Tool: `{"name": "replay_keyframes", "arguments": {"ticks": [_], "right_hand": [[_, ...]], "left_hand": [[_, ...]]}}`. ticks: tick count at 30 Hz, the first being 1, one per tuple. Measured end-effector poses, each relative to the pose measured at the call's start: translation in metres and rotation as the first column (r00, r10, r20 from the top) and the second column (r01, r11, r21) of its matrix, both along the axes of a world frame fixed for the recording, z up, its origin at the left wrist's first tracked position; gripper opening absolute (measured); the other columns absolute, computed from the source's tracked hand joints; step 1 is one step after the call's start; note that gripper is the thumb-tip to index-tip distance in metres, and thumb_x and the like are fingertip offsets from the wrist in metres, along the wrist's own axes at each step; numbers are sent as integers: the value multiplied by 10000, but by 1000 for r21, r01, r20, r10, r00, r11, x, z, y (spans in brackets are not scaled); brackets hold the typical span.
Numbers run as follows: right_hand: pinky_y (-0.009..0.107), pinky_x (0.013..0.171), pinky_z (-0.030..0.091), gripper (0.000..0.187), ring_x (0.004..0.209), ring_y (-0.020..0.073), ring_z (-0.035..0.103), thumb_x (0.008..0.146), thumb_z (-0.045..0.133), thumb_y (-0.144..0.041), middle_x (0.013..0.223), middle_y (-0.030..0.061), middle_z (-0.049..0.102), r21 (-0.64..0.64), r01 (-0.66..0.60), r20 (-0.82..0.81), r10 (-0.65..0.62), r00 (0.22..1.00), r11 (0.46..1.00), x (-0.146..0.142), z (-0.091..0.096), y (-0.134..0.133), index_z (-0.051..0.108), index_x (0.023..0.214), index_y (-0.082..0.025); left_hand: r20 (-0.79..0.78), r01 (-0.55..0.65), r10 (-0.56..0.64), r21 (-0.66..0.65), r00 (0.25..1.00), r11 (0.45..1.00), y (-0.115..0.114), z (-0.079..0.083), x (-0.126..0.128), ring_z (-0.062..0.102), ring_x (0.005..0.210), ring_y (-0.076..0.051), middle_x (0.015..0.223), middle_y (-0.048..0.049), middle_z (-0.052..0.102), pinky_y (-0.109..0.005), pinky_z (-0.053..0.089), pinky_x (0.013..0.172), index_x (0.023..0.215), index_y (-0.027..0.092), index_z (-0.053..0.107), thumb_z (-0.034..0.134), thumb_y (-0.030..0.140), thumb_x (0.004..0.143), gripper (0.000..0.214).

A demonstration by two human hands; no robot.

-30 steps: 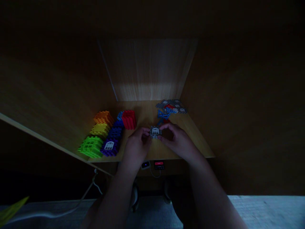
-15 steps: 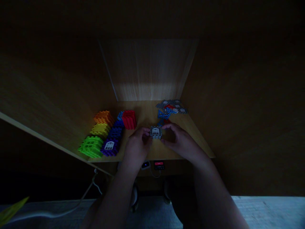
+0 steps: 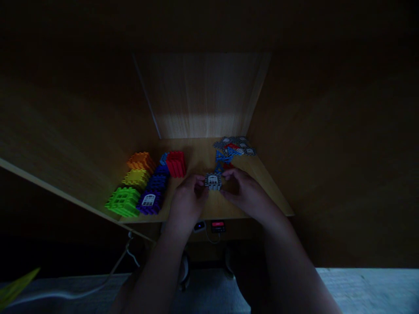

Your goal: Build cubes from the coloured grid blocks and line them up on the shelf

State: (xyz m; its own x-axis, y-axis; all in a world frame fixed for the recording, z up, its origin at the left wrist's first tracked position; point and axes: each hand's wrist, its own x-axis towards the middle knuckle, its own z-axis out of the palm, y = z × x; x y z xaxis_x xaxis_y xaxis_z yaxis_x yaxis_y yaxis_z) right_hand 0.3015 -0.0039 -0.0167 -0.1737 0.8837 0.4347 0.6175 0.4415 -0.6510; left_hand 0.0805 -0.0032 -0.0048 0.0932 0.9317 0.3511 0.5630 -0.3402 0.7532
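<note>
Both my hands meet over the middle of a small wooden desk (image 3: pixel 199 159). My left hand (image 3: pixel 187 201) and my right hand (image 3: pixel 246 192) pinch a small grey block (image 3: pixel 213 181) with a white window panel on its top face, one hand on each side. The fingers of both hands are curled round it. The scene is very dim.
Finished cubes stand in a group at the left: green (image 3: pixel 121 201), purple (image 3: pixel 149 201), yellow (image 3: pixel 136 177), orange (image 3: pixel 140 160), blue (image 3: pixel 159 179) and red (image 3: pixel 176 163). A heap of loose grey, blue and red panels (image 3: pixel 233 147) lies at the back right. Wooden walls enclose the desk.
The hands and the grey block have stayed almost in place; the block turned slightly between the fingers.
</note>
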Motion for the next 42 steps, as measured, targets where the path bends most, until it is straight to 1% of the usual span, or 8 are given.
{"name": "replay_keyframes", "arguments": {"ticks": [4,7,11,20,25,28,35,42], "right_hand": [[424,980,553,416,1066,251,730,881,786,-157,1098,33,755,-32,-7,-1,7,1000,999,-2,2,-2,637,1252,-274],[412,972,552,386,1046,237,737,895,764,-132,1077,25,765,-56,-14,-7,14,1000,998,-5,4,-2,631,1231,-270],[411,958,560,348,1019,232,742,910,748,-130,1061,22,768,-51,-5,-10,4,1000,999,-7,5,-2,638,1208,-273],[400,937,566,311,999,222,745,932,726,-115,1047,19,769,-35,-20,-11,20,1000,999,-7,2,2,641,1186,-273],[392,931,575,305,990,216,750,936,710,-108,1044,21,771,-26,-33,-24,33,999,999,-7,1,4,645,1185,-271],[388,924,579,302,982,214,751,933,709,-99,1039,20,769,-28,-30,-33,29,999,999,-8,1,4,648,1174,-271],[391,939,574,316,989,216,743,921,734,-92,1040,24,761,-28,-13,-30,12,999,1000,-9,2,2,652,1175,-261],[386,931,579,301,994,212,744,931,720,-99,1055,22,757,-38,-39,-35,37,999,999,-8,1,3,651,1171,-267]], "left_hand": [[-21,-7,6,-9,1000,1000,0,2,0,782,920,-223,1025,-42,813,-361,613,885,1096,233,699,704,93,901,240],[-18,-4,4,-2,1000,1000,0,2,1,785,904,-222,1006,-37,815,-353,616,871,1096,239,702,694,84,897,252],[-17,0,0,12,1000,1000,0,-1,1,791,896,-226,994,-29,820,-345,617,844,1093,250,700,697,101,896,247],[-15,13,-13,-14,1000,1000,-1,2,2,790,893,-218,996,-25,821,-342,609,846,1101,245,696,694,79,906,256],[-19,17,-17,-12,1000,1000,-1,2,2,792,876,-217,962,-17,817,-340,606,830,1094,247,696,695,77,905,255],[-14,19,-19,-16,1000,1000,-1,1,2,797,886,-220,983,-27,823,-346,612,838,1095,245,697,698,92,915,237],[-1,10,-10,-27,1000,1000,0,1,2,801,882,-213,984,-19,825,-336,619,842,1095,246,698,697,65,903,264],[0,15,-15,-32,1000,999,0,1,3,811,919,-228,1016,-26,833,-342,627,857,1096,252,693,685,79,910,254]]}}
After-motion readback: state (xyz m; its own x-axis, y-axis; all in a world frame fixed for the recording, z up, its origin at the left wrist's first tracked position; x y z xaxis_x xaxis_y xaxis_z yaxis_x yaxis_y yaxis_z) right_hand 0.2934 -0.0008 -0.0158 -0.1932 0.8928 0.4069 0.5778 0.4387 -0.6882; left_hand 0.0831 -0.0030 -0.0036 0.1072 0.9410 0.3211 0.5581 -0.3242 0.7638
